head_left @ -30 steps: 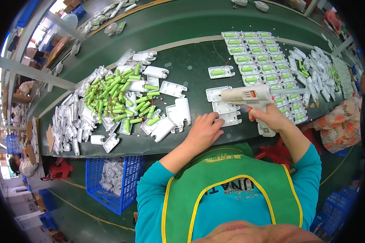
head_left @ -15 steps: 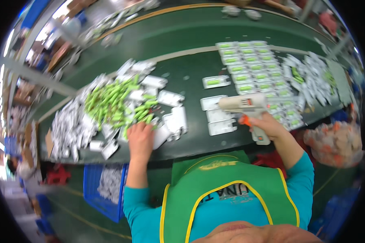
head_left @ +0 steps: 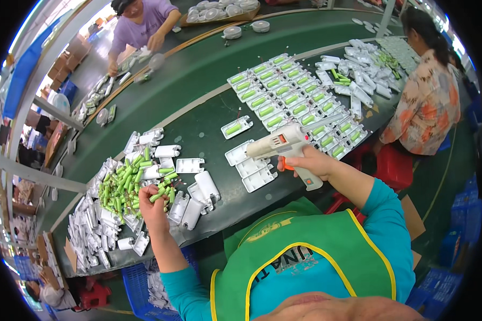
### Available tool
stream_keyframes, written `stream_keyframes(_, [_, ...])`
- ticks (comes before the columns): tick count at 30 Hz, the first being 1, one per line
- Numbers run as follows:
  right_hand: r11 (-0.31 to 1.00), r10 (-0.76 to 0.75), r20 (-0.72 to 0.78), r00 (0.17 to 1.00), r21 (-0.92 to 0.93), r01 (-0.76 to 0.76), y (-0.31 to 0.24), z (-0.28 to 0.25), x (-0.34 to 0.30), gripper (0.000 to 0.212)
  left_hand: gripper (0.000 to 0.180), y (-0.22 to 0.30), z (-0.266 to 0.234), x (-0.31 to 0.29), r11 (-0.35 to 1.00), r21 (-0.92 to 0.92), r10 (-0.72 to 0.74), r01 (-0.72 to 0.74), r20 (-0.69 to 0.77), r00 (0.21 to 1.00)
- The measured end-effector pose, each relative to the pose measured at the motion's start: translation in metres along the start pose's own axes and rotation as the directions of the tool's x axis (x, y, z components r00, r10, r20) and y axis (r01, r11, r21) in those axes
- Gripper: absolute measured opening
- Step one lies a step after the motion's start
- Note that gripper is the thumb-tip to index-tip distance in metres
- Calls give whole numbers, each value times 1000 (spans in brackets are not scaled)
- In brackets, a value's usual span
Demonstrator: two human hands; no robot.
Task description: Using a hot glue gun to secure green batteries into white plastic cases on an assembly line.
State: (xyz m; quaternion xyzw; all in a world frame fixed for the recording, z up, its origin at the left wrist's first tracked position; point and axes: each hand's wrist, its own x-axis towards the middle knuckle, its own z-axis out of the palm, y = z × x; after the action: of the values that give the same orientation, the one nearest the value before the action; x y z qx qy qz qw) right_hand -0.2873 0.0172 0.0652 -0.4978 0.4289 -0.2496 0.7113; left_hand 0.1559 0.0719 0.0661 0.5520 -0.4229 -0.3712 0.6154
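Note:
In my right hand (head_left: 317, 162) is a white hot glue gun (head_left: 304, 174) with an orange trigger. Its nozzle end hangs over open white plastic casings (head_left: 260, 178) lined up in a short column. Just beyond them lies a single casing (head_left: 236, 128) with a green cell inside. My left hand (head_left: 153, 212) is at the edge of a heap of green cylindrical battery cells (head_left: 124, 184), its fingers pinched on a green battery cell (head_left: 156, 196). Loose white casings (head_left: 190, 214) lie right of that hand.
Rows of casings with green cells (head_left: 291, 100) cover the right of the green table. More white casings (head_left: 85, 229) are piled at the left. A blue crate (head_left: 135, 291) stands below the table edge. Co-workers sit at the right (head_left: 426, 101) and across the belt (head_left: 144, 27).
The view has turned, so the table now runs up to the right. My left hand has closed on a green cell at the heap. My right hand keeps hold of the glue gun.

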Motion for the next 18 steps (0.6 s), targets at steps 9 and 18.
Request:
stream_keyframes(9, [1000,-25,-133,991,-17,22,-1,4,-11,39,16,-43,136,5,986,140,47,-88,274,961])
stream_keyframes(18, [999,-21,-120,993,-43,16,0,2,-12,39,23,-63,191,10,732,550,202,-402,388,899])
